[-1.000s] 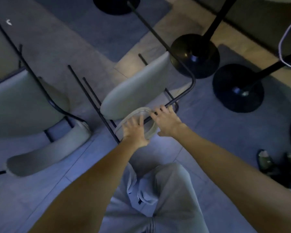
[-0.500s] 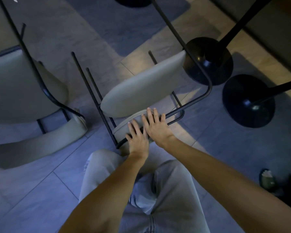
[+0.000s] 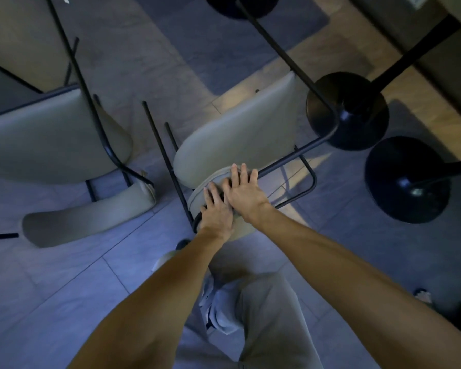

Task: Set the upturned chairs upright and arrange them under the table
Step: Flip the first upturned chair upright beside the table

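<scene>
In this dim, bluish light I lose the fine detail of the tiled floor [image 3: 51,302]. The second chair [image 3: 51,145], on my left, is cut off by the frame edge. I can make out only its pale seat, curved backrest and black legs, and it lies tipped over. The centre chair [image 3: 237,137] lies on its side between that one and the black pedestal bases [image 3: 347,113]. Its pale padded seat faces me, and one of its thin black tube legs crosses in front of the nearest base. The bases' columns run out of view, so the worktop is hidden. My hands cover much of the centre chair's backrest: left hand [image 3: 217,211] and right hand [image 3: 244,194] touch side by side, each grip spread flat with straight fingers on the backrest rim. I cannot tell whether the left thumb hooks the frame.
</scene>
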`<state>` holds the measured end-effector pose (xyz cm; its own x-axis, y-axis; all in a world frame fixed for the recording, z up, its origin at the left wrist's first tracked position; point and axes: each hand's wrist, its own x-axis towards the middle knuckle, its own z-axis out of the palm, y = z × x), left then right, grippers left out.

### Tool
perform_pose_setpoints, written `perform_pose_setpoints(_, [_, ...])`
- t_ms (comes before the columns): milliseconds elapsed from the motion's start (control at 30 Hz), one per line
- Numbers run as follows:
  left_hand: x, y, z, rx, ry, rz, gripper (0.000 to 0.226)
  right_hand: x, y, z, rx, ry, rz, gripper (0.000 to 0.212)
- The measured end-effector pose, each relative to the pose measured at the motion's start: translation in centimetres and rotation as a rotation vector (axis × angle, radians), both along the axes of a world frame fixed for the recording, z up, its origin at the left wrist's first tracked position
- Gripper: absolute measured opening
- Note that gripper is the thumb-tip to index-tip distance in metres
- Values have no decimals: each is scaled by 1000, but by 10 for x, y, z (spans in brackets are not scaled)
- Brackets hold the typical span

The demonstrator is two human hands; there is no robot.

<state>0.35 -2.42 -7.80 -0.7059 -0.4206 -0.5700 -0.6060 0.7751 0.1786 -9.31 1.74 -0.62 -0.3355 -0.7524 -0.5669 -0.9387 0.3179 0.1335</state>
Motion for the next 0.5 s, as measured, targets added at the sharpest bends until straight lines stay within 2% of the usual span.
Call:
perform_pose_setpoints(167, [-27, -22, 54, 147, 63, 60, 113, -34, -23, 44, 66, -7, 20, 69])
perform_pose_setpoints(333, [-55, -65, 101, 232, 98, 125, 115, -66, -67, 93, 142, -1, 80, 95])
perform_pose_setpoints(500, [-81, -130, 128, 234, 104, 125, 115, -83, -119, 129, 137, 18, 123, 91])
